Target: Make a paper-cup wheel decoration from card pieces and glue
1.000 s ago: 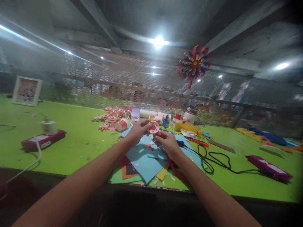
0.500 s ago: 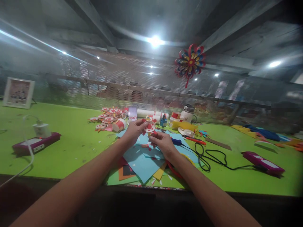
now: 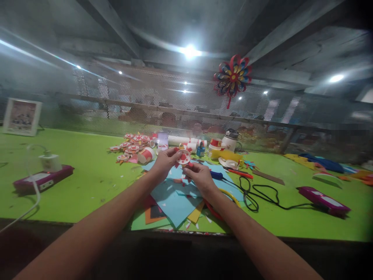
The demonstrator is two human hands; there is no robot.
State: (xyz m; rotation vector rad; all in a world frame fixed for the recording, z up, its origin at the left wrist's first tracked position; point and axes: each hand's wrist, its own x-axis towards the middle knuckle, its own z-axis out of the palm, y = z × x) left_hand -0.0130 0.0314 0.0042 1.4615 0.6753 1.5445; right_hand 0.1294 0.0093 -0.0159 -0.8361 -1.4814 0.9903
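My left hand pinches the edge of a small paper turtle, a white disc with red spots and small coloured bits at its rim. Just under the disc, the fingertips of my right hand are closed together at its lower edge. What they grip is too small to make out. Below both hands lie light blue paper sheets with red scraps on them. Beside my right hand is a blue-handled corded tool. Partly under my right forearm are yellow and red loop handles.
Similar paper turtles are piled behind on the left, by a paper cup and a phone. A blue bottle, tape roll and red cutter lie rightward. Purple power strips flank the green table, with a loose black cord.
The view has shifted slightly. Both hands keep almost the same place and grip, and the paper turtle's disc has tilted a little between them.
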